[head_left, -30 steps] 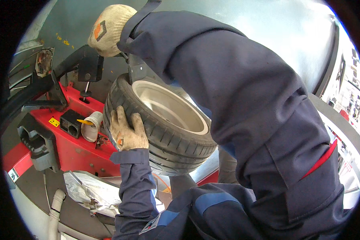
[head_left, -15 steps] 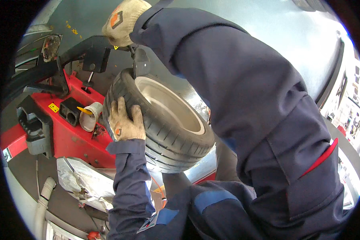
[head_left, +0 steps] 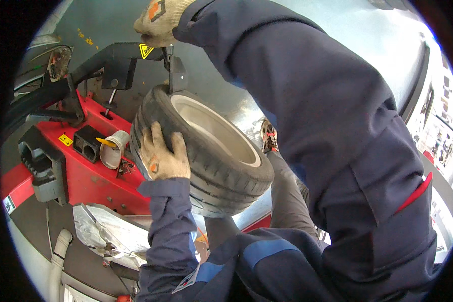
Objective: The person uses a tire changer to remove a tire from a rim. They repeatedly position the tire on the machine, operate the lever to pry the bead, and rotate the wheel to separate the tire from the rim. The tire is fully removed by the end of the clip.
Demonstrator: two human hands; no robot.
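A tyre on a pale wheel rim [head_left: 214, 121] stands tilted in front of me. My left hand [head_left: 163, 153], in a beige knit glove, lies against the tyre's tread [head_left: 206, 156] with its fingers spread. At the top, my gloved right hand [head_left: 161, 22] is closed above the end of a black machine arm [head_left: 121, 52]. What it grips is hidden by the glove and cuff. Below that hand, a dark metal head [head_left: 176, 74] reaches down from the arm to the tyre's upper edge.
Left of the tyre is a red machine base [head_left: 103, 181] carrying a white cup [head_left: 112, 156] with a yellow-handled tool. A black jaw-like block [head_left: 43, 161] sits at its left end. A whitish panel [head_left: 110, 236] lies below. My shoe [head_left: 269, 136] shows beyond the tyre.
My right hand sits slightly higher, uncovering a yellow warning label on the arm. My left hand stays on the tread. The view has shifted a little, and my shoe shows more.
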